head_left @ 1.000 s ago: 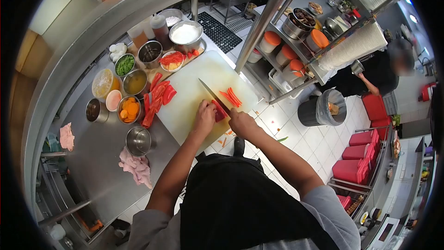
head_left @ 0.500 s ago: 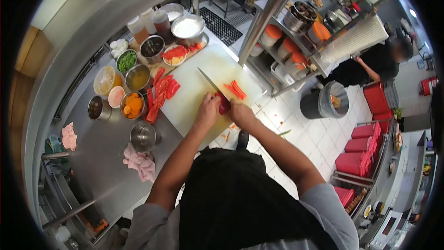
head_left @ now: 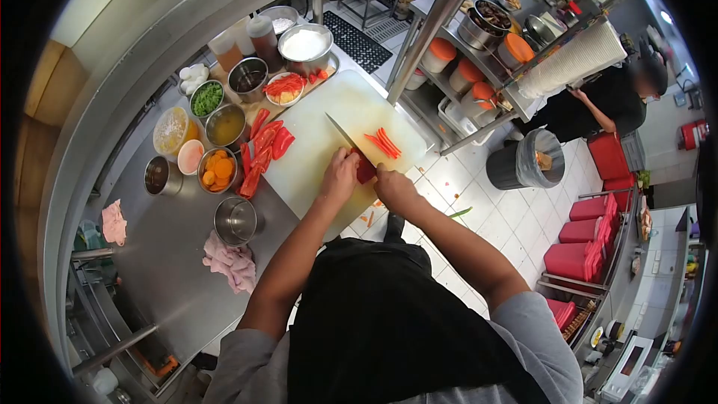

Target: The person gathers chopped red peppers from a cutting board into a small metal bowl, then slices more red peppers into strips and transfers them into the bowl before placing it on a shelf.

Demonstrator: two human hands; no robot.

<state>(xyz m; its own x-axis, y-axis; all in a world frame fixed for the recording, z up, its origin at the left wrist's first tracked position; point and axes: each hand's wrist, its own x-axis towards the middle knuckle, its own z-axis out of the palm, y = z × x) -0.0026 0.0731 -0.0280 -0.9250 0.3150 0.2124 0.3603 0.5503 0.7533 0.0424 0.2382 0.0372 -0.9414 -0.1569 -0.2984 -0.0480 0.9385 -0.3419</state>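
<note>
On the white cutting board [head_left: 299,157], my left hand [head_left: 341,174] is closed on a dark red pepper piece [head_left: 365,170]. My right hand [head_left: 396,191] grips the handle of a long knife [head_left: 344,133], whose blade points up and to the left and lies against the right side of the pepper piece. Thin red pepper strips [head_left: 384,143] rest on the board just right of the blade. Larger red pepper pieces [head_left: 262,151] are heaped along the board's left edge.
Left of the board stand a bowl of carrot slices [head_left: 218,170], an empty metal bowl [head_left: 235,221] and a pink cloth [head_left: 229,262]. A bowl of white powder [head_left: 305,43] is behind. At right are a bin [head_left: 525,161] and another person [head_left: 598,105].
The view has shifted slightly, so most things appear a little to the right. Both hands stay at the pepper piece, with the knife still beside it.
</note>
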